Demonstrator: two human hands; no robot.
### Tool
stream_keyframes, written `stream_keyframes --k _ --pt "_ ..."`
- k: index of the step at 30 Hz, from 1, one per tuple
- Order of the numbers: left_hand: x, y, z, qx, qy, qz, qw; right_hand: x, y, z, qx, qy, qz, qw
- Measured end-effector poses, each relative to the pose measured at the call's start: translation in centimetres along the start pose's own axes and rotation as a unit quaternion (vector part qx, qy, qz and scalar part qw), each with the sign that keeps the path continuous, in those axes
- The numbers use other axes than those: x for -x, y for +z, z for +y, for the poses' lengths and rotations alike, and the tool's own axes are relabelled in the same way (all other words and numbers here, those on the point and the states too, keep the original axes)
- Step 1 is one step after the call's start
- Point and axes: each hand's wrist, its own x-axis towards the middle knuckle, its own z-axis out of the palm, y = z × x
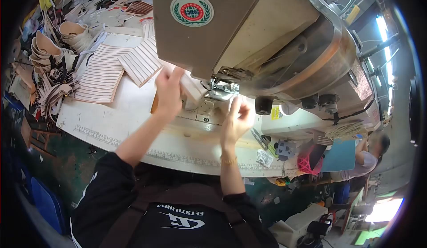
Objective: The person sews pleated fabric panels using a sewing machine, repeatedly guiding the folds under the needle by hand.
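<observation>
A large sewing machine (200, 39) stands over the white table (98, 119), its presser foot and needle area (222, 89) near the middle. Left of the foot, my left hand (170, 92) is closed around the edge of a pale folded piece (192, 88), which reaches toward the foot. My right hand (239, 116) is just right of and below the foot, its fingers pinched together; what they hold, if anything, is too small to make out. Two striped pale panels (102, 72) (141, 61) lie on the table to the left.
Stacks of curved beige pieces (44, 50) and scraps lie at the far left. Scissors (262, 139), a small plastic bag (264, 157), a pink mesh item (310, 159) and a blue sheet (339, 155) are at the right. Another person (367, 159) sits beyond. A ruler strip (178, 158) lines the front edge.
</observation>
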Motion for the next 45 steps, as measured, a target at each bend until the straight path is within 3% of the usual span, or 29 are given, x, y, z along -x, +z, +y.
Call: stream_keyframes --k 2,3,5,6,7,8,9,10,11,12,13,15,16,18,20,31,35,41,45 --pt "5.5 -0.3 0.5 0.018 -0.017 0.1 0.995 2.9 -0.1 -0.1 -0.246 0.154 -0.162 0.943" --pt "7.3 -0.6 -1.2 0.007 0.025 0.17 0.985 3.8 0.5 -0.9 -0.247 0.157 -0.161 0.942" --pt "11.0 -3.2 -1.7 -0.195 -0.018 0.007 0.981 5.5 1.1 -2.9 -0.334 0.307 -0.241 0.858" --pt "11.1 -5.0 -2.0 -0.307 0.098 -0.143 0.936 5.6 0.7 -2.8 -0.336 0.309 -0.241 0.857" --pt "10.8 -8.1 -2.7 -0.403 0.21 -0.286 0.844 5.4 -0.1 -2.7 -0.352 0.321 -0.234 0.848" --pt "12.6 -11.4 -2.9 -0.49 -0.03 -0.281 0.825 4.9 -1.1 -2.6 -0.366 0.333 -0.228 0.838" --pt "13.1 -12.7 -4.5 -0.351 0.125 -0.323 0.87 4.4 -2.0 -2.5 -0.379 0.344 -0.223 0.829" --pt "13.8 -11.0 -3.2 -0.194 0.274 -0.35 0.874 3.8 -2.7 -2.4 -0.392 0.355 -0.217 0.82" --pt "14.9 -10.9 -2.6 0.027 0.111 -0.35 0.93 3.4 -2.9 -2.4 -0.39 0.356 -0.218 0.821" --pt "16.1 -10.9 -2.0 0.245 -0.061 -0.322 0.912 3.1 -3.1 -2.7 -0.376 0.347 -0.207 0.834" --pt "16.0 -9.9 -0.2 0.244 -0.062 -0.322 0.912 2.7 -3.1 -3.1 -0.363 0.339 -0.195 0.846" --pt "15.4 -7.6 3.1 0.311 -0.177 -0.149 0.922 2.2 -3.2 -3.5 -0.334 0.322 -0.172 0.869" --pt "15.5 -7.7 3.0 0.312 -0.177 -0.149 0.922 2.0 -3.3 -3.5 -0.333 0.322 -0.172 0.87" --pt "15.9 -8.0 2.9 0.142 -0.091 -0.175 0.97 1.2 -3.4 -3.4 -0.285 0.304 -0.162 0.894" --pt "16.7 -8.4 2.7 -0.036 -0.004 -0.189 0.981 0.9 -3.6 -3.1 -0.233 0.291 -0.152 0.915" --pt "16.7 -8.8 2.2 -0.208 0.032 -0.202 0.956 0.0 -4.1 -1.7 -0.226 0.276 -0.172 0.918" --pt "15.0 -8.6 1.8 -0.27 0.057 -0.174 0.945 0.0 -3.9 -2.6 -0.286 0.289 -0.183 0.895" --pt "12.6 -5.7 3.2 -0.246 0.084 -0.186 0.948 1.4 -6.9 -2.4 -0.252 0.293 -0.258 0.886" --pt "11.6 -3.3 4.2 -0.048 -0.052 -0.143 0.987 1.7 -6.9 -2.4 -0.221 0.283 -0.235 0.903"
